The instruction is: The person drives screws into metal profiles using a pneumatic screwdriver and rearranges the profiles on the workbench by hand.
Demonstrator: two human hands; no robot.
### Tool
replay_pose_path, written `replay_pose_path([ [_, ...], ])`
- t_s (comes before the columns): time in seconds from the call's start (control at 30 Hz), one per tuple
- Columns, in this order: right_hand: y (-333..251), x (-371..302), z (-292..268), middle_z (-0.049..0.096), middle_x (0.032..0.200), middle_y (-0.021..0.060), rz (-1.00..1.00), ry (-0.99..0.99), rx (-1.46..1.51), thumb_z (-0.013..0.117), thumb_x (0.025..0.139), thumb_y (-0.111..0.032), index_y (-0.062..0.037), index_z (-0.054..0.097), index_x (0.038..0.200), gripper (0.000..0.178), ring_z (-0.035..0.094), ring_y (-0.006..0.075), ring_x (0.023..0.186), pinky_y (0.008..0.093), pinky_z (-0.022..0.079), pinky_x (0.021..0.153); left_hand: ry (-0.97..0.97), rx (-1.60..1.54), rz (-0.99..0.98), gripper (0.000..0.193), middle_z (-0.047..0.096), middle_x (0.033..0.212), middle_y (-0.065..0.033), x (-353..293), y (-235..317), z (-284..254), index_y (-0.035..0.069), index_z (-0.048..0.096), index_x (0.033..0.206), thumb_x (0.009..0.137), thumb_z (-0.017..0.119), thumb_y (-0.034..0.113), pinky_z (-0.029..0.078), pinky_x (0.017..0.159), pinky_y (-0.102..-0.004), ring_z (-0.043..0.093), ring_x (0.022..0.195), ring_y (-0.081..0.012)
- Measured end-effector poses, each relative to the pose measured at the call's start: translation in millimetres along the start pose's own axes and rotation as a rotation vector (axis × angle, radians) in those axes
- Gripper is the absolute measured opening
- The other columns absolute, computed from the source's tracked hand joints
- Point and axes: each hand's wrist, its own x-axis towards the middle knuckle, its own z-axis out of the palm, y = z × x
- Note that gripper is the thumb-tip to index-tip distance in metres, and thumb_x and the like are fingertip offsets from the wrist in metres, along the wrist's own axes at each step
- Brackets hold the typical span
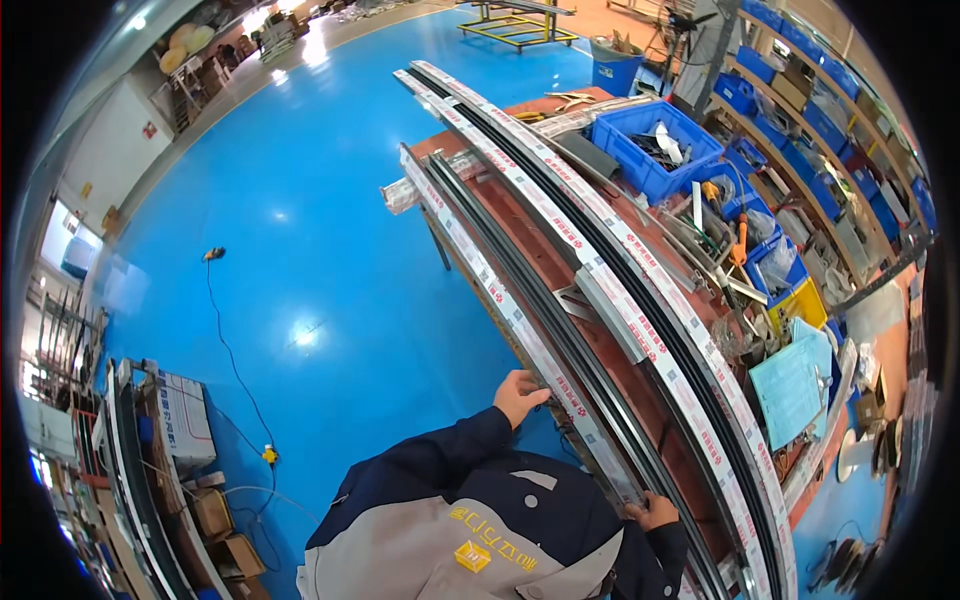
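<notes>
A long straight profile (497,290), wrapped in white printed film, lies along the near edge of a red-topped workbench (515,212). My left hand (520,397) is closed on its near edge, about midway along, with the fingertips partly hidden. Farther down the same profile, my right hand (655,512) grips it with curled fingers close to my body. Dark bare profiles (530,268) run right beside it. Across the bench lies a second group of long film-wrapped profiles (570,240), with a short silver piece (612,310) resting against it.
Behind the profiles stand a blue bin (640,175) of small parts, loose tools and a light-blue clipboard (790,390). Shelves of blue boxes (825,130) line the right. A black cord (235,350) crosses the blue floor at left, near another rack of profiles (125,470).
</notes>
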Motion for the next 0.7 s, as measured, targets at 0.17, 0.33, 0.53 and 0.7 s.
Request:
replay_pose_path([
  [0.17,13.5,1.6,11.0,0.068,0.081,0.0176,0.024,-0.188,0.078,0.069,0.077,-0.05,0.0,0.068,0.094,0.053,0.062,0.0357,0.07,0.0435,0.049,0.067,-0.301,-0.33,-0.393,0.034,0.065,0.094,-0.0118,12.1,6.1,22.4,0.001,0.058,0.109,0.08,0.075,0.008,0.052,0.06,-0.0326,0.063,0.074,-0.0212],
  [0.33,0.2,17.3,-3.8,0.07,0.091,0.019,0.003,-0.255,0.114,0.07,0.076,-0.055,-0.0004,0.069,0.102,0.061,0.065,0.0356,0.082,0.0406,0.05,0.076,-0.462,-0.494,-0.386,0.03,0.066,0.094,-0.0146,16.7,-17.9,15.5,-0.001,0.057,0.108,0.081,0.07,-0.004,0.052,0.056,-0.0336,0.063,0.071,-0.0232],
  [0.53,9.5,7.5,2.1,0.071,0.095,0.0175,0.075,-0.133,0.133,0.065,0.077,-0.067,-0.0008,0.069,0.109,0.073,0.066,0.0334,0.085,0.0389,0.051,0.077,-0.408,-0.499,-0.398,0.025,0.066,0.088,-0.0186,19.7,-9.4,26.5,-0.006,0.057,0.102,0.079,0.065,-0.011,0.052,0.059,-0.0319,0.064,0.067,-0.0267],
  [0.7,13.3,15.8,20.7,0.071,0.097,0.0167,0.007,-0.091,0.171,0.06,0.08,-0.066,-0.0045,0.068,0.107,0.068,0.066,0.036,0.085,0.0452,0.052,0.076,-0.643,-0.481,-0.478,0.008,0.066,0.077,-0.0139,42.2,-25.8,17.2,-0.003,0.062,0.085,0.08,0.064,-0.009,0.054,0.065,-0.0305,0.065,0.066,-0.0233],
])
